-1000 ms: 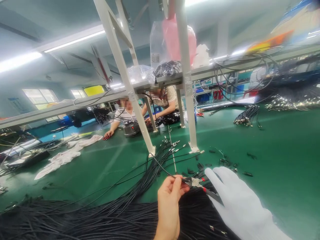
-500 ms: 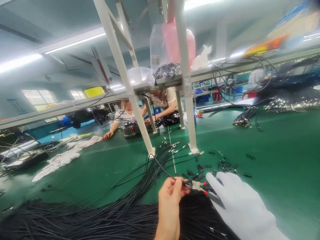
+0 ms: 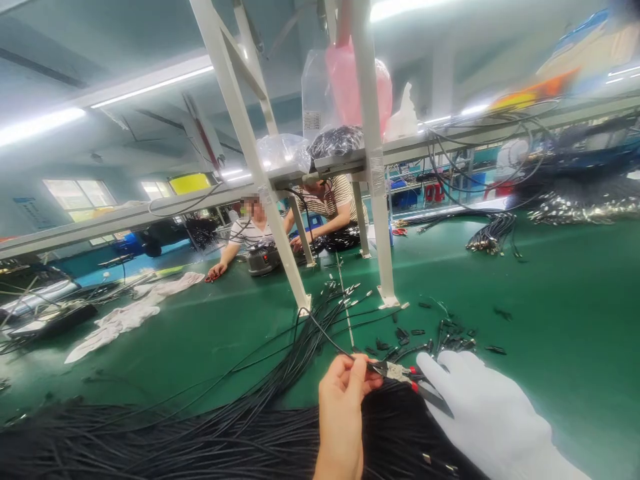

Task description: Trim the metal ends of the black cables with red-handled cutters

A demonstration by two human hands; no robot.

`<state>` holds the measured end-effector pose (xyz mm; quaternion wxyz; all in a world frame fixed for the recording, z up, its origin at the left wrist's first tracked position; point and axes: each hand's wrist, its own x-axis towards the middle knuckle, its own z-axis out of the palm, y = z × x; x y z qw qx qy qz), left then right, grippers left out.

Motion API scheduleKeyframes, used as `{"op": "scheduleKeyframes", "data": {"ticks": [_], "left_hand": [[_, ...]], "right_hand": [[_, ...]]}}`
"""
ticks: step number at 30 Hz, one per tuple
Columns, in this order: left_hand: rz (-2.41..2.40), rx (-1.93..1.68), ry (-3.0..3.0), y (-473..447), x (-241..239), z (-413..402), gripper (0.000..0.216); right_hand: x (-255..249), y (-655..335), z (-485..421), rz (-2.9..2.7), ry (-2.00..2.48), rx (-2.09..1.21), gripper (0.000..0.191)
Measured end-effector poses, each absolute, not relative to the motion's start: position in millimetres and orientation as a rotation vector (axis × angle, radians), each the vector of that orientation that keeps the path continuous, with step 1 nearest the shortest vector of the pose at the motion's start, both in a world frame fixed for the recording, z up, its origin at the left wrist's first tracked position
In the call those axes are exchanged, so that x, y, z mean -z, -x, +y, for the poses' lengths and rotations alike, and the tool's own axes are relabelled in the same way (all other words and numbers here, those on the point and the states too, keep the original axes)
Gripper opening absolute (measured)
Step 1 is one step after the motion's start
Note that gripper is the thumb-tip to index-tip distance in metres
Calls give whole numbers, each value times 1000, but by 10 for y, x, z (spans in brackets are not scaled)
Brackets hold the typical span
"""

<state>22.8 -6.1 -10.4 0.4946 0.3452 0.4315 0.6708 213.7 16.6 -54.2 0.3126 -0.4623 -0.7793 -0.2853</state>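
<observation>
My bare left hand [image 3: 345,400] pinches the end of a thin black cable [image 3: 325,337] that loops up from the table. My right hand [image 3: 487,417], in a white glove, grips small pliers [image 3: 405,377] with red and black handles. The plier jaws meet the cable end right at my left fingertips. A thick heap of black cables [image 3: 200,440] lies under both hands along the near edge of the green table [image 3: 550,313]. Cut black bits [image 3: 445,330] lie scattered just beyond the pliers.
White frame legs [image 3: 377,220] stand on the table ahead, holding a shelf with bags. Two people work across the table at the back [image 3: 250,230]. White cloths [image 3: 130,310] lie at the left. Cable bundles [image 3: 493,233] rest at the far right.
Both hands with the pliers and cable have drifted slightly lower and to the right in view. The grip on the cable end and pliers is unchanged.
</observation>
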Motion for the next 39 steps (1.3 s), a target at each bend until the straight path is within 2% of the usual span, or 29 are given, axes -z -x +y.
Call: {"op": "scheduleKeyframes", "data": {"ticks": [5,10,20,28,39], "left_hand": [[1092,-1528,-898,-210,68,-74,38],[1125,-1577,-958,-225,36,-82,28],[1276,-1728,-1157,-224,164,-75,19],[940,-1379,-878,-30,-73,-14,28],[971,-1177,-975,47,-77,-10,32]], "right_hand": [[502,-2150,142,-2046,1256,750,23],[470,-2139,119,-2010,1222,801,11],[522,-1980,84,-2014,1242,751,26],[403,-2144,165,-1931,1271,728,36],[444,-2118,182,-2005,1077,687,40]]}}
